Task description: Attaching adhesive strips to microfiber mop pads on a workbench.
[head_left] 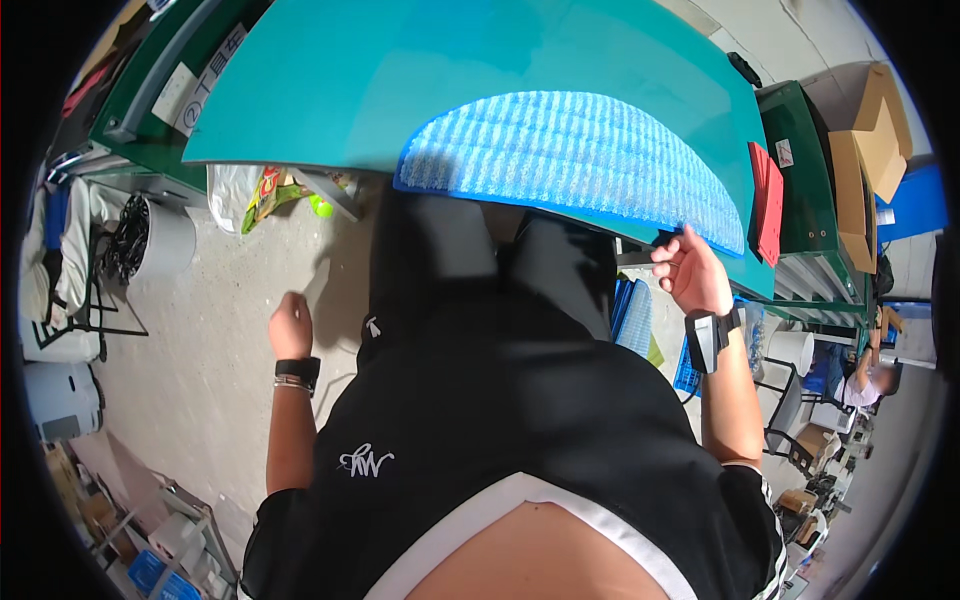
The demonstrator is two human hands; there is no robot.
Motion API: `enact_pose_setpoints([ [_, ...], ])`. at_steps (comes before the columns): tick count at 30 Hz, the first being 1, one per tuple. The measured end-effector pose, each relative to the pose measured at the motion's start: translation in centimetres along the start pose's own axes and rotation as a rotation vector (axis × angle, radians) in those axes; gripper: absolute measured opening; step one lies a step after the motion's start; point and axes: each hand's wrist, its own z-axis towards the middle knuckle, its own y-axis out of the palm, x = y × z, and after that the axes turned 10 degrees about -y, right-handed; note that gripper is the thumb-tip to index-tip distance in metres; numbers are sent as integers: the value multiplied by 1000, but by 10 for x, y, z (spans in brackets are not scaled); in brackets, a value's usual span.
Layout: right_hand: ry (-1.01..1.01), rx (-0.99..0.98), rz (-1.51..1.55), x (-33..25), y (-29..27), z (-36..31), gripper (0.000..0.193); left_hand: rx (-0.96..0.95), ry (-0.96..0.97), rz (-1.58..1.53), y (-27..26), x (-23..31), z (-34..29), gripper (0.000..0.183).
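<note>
A half-round mop pad (pixel 570 150) with blue and white stripes and a blue border lies on the green tabletop (pixel 330 70). Its straight edge faces me and hangs slightly over the table's near edge. At the pad's right corner is my right hand (pixel 693 275), fingers loosely bent and apart, one fingertip at the blue border. Nothing shows in that hand; whether the fingertip presses on the pad, I cannot tell. My left hand (pixel 291 326) hangs low beside my body, away from the table, its fingers curled in, with nothing visible in it.
Red sheets (pixel 766 205) lie at the table's right edge, near an open cardboard box (pixel 868 165). More striped pads (pixel 633 318) sit below the table on the right. A white bin (pixel 165 240) stands at left. Another person (pixel 865 385) is far right.
</note>
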Motion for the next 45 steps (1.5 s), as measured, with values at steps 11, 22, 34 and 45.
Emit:
enact_pose_setpoints([
  [11,-883,-71,-1586,-3,91,28,51,-507,384,-513,-96,168,-27,11],
  [22,-856,-207,-1437,-26,77,98,42,-667,344,-988,-98,203,-7,5],
  [34,-669,-547,-706,-35,141,58,44,-930,391,-1163,-76,275,20,5],
  [45,-673,-366,-741,-2,191,98,24,-536,300,-738,-78,298,60,11],
])
